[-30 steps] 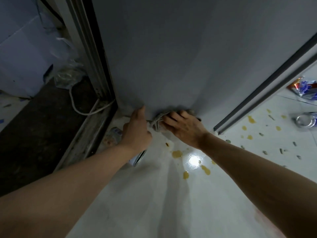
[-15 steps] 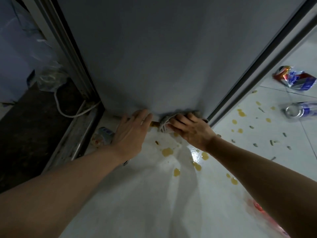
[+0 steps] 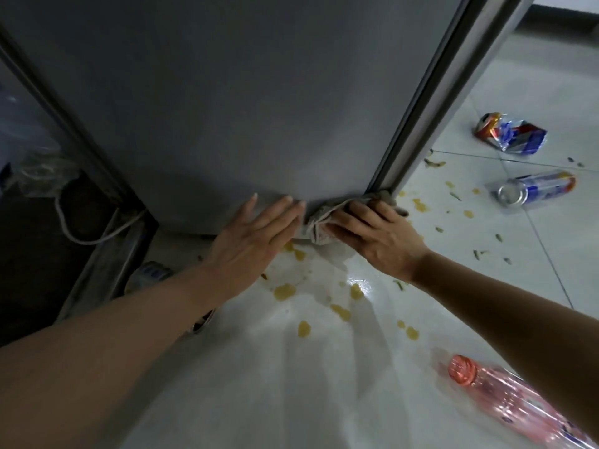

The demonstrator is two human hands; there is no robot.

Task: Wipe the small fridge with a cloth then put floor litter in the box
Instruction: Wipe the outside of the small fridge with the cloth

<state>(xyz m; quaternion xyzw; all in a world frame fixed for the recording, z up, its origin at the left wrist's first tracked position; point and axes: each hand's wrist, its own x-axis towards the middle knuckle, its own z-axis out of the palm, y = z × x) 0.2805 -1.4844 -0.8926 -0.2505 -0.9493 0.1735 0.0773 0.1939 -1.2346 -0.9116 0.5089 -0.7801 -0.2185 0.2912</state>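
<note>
Pressing a crumpled grey-white cloth against the bottom edge of the small grey metal fridge, the right hand has its fingers curled down over the fabric, gripping it at about one o'clock from the middle of the view. The cloth runs along the fridge's lower corner, right up to the pale door seal strip that slants up toward one o'clock. The left hand lies flat and open, fingers spread, with its palm on the fridge's side panel just beside the cloth at its nine o'clock; it has hold of nothing.

Yellow splashes dot the glossy white tiled floor below both hands. At two o'clock, well apart from the hands, a crushed red-and-blue drink can lies on the tiles, with a second blue-and-silver can on its side nearer the viewer. A clear pink plastic bottle with a red cap lies at five o'clock, partly hidden by the right forearm. At nine o'clock a white cable loops behind the fridge, near a crumpled clear plastic bag. Another small can shows partly beneath the left wrist.
</note>
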